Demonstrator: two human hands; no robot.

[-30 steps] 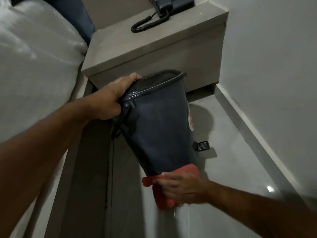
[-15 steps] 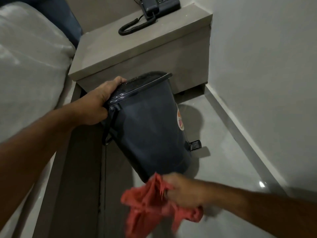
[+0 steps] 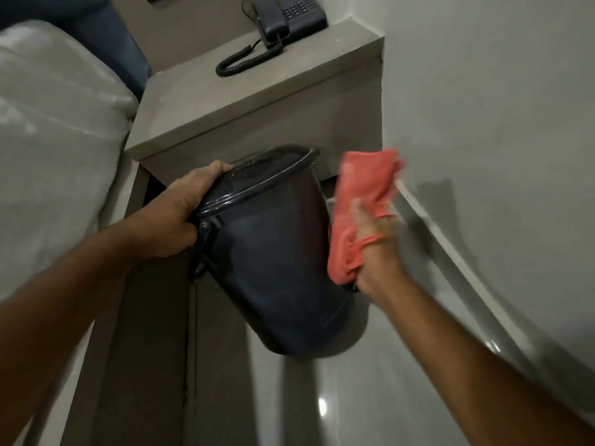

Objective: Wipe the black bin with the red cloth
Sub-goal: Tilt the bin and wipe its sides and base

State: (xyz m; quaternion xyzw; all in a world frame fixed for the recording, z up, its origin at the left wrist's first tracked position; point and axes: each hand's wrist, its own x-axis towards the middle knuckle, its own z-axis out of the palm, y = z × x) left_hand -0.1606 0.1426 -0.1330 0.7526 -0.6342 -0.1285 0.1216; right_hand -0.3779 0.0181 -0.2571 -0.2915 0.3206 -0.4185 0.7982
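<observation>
The black bin (image 3: 273, 259) is held tilted above the floor, its lidded top toward the upper left. My left hand (image 3: 180, 217) grips the bin at the rim and lid, beside the hinge. My right hand (image 3: 375, 252) is shut on the red cloth (image 3: 357, 201), which presses against the bin's right side near the top. The cloth is blurred with motion. The bin's pedal is hidden behind the cloth and hand.
A grey nightstand (image 3: 244, 91) with a dark corded telephone (image 3: 283, 14) stands just behind the bin. A bed with white bedding (image 3: 54, 140) lies at the left. A wall with a skirting board (image 3: 450, 239) runs along the right. Glossy floor tiles (image 3: 322, 397) lie below.
My right hand has swung the red cloth up from the bin's base to its upper right side. The bin stays tilted in my left hand.
</observation>
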